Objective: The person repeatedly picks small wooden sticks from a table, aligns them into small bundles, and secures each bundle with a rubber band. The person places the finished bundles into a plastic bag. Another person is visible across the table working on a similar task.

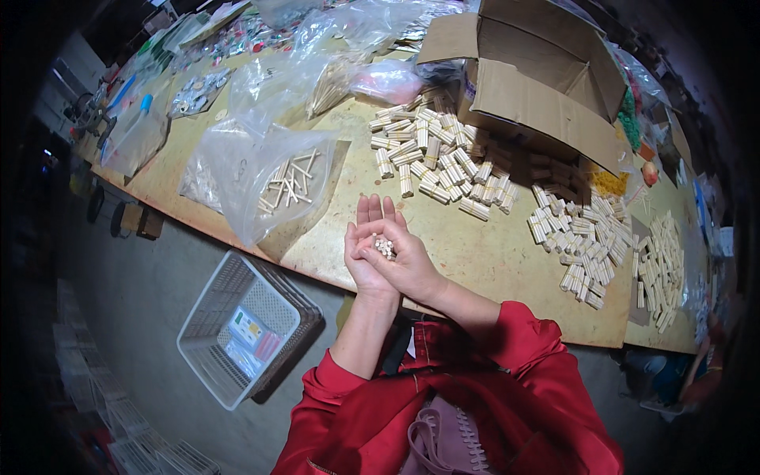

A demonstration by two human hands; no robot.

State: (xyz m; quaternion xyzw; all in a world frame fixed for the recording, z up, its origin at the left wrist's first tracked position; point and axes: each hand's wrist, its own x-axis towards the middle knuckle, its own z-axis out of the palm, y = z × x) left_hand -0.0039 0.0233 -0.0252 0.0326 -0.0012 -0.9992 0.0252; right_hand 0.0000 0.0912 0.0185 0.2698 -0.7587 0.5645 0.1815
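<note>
In front of my body, over the near table edge, my two hands meet. My right hand is closed round a bunch of short pale wooden sticks, whose cut ends face up. Beneath and behind it lies my left hand, palm turned up, fingers stretched out and pointing away from me. The lower parts of the sticks are hidden by my hands. Beyond, many stick bundles tied with yellow bands are heaped on the table. To the left, a clear plastic bag has loose sticks at its mouth.
An open cardboard box stands behind the heap. More bundles spread to the right, with another pile at the far right. A grey plastic basket holding packets stands on the floor left of me. Plastic bags cover the table's back.
</note>
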